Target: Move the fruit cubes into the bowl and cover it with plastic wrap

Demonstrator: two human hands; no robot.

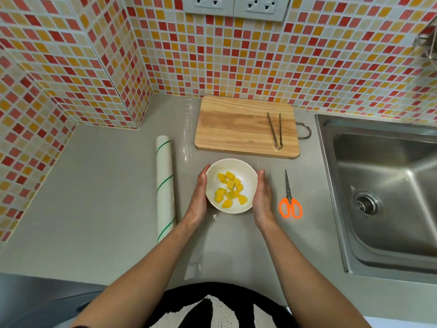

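Note:
A white bowl (pixel 248 172) stands on the grey counter, with several yellow fruit cubes (pixel 230 189) inside it. My left hand (pixel 199 197) presses flat against the bowl's left side, and my right hand (pixel 262 197) cups its right side. A clear sheet of plastic wrap (pixel 194 266) lies spread on the counter under and around the bowl, showing only as faint glare and creases. The white plastic wrap roll (pixel 165 185) with green stripes lies lengthwise just left of my left hand.
Behind the bowl sits a wooden cutting board (pixel 236 129) with metal tongs (pixel 275 131) on its right part. Orange-handled scissors (pixel 289 200) lie right of my right hand. A steel sink (pixel 383 185) fills the right side. Tiled walls close the back and left.

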